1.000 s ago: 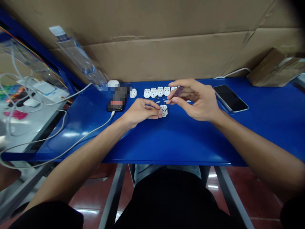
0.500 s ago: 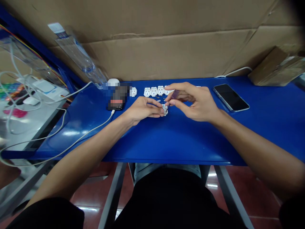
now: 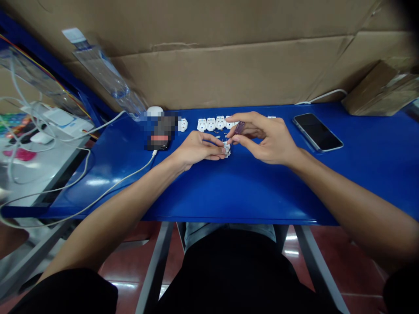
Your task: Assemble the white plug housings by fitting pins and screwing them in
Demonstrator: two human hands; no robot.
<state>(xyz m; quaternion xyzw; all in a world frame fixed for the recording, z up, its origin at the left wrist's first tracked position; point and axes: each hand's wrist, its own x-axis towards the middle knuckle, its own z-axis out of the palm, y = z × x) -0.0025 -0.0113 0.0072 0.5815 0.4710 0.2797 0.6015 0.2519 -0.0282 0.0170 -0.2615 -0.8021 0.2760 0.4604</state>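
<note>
While the two forearms (image 3: 121, 211) converge from the lower corners of the frame, the hands meet near its centre. The left hand (image 3: 201, 147) points rightward, its fingertips pinched on the left side of a small white part (image 3: 227, 150). The right hand (image 3: 266, 138), index finger arched above the thumb, grips a purple-handled tool (image 3: 240, 128) slanting down toward the lower left. The part lies between both hands, at the left fingertips; whether the tool's tip touches it cannot be told. Similar white parts (image 3: 211, 124) line up just above, at upper centre.
</note>
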